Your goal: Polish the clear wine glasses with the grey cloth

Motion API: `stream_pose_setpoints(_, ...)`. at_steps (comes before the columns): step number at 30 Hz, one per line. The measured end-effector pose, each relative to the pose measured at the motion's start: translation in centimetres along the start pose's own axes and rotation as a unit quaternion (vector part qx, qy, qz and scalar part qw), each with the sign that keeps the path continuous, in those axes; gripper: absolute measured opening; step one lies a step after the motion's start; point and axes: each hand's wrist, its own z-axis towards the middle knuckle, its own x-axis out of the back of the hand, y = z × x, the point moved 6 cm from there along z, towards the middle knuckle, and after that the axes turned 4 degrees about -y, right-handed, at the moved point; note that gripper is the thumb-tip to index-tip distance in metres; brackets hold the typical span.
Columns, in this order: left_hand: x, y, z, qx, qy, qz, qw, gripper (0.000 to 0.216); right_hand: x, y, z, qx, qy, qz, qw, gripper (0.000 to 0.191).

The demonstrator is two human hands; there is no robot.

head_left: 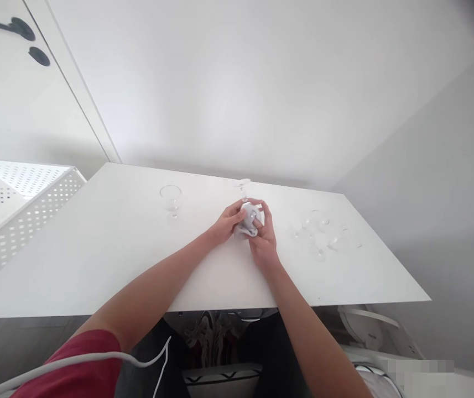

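Note:
Both my hands meet over the middle of the white table. My left hand and my right hand are closed around a clear stemmed glass wrapped in a white cloth. The glass's foot and stem stick out above my fingers, toward the wall. The bowl is hidden inside the cloth.
One clear stemmed glass stands upright to the left. Further clear glasses stand or lie at the right of the table. A white perforated rack sits at the far left. A white cable hangs below, near my red sleeve.

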Motion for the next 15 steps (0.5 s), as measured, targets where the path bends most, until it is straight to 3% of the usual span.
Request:
stream_pose_setpoints(2, 0.0, 0.3, 0.0, -0.014, 0.004, 0.008, 1.000, 0.053, -0.1, 0.0, -0.1, -0.018, -0.018, 0.001, 1.000, 0.103)
stream_pose_setpoints(6, 0.9, 0.5, 0.1, -0.041, 0.028, 0.055, 0.997, 0.045, 1.2, -0.6, -0.1, 0.026, 0.039, 0.027, 0.999, 0.100)
stream_pose_setpoints(15, 0.5, 0.5, 0.1, 0.025, -0.019, -0.031, 0.999, 0.040, 2.2, -1.3, -0.6, 0.083, 0.057, -0.054, 0.994, 0.073)
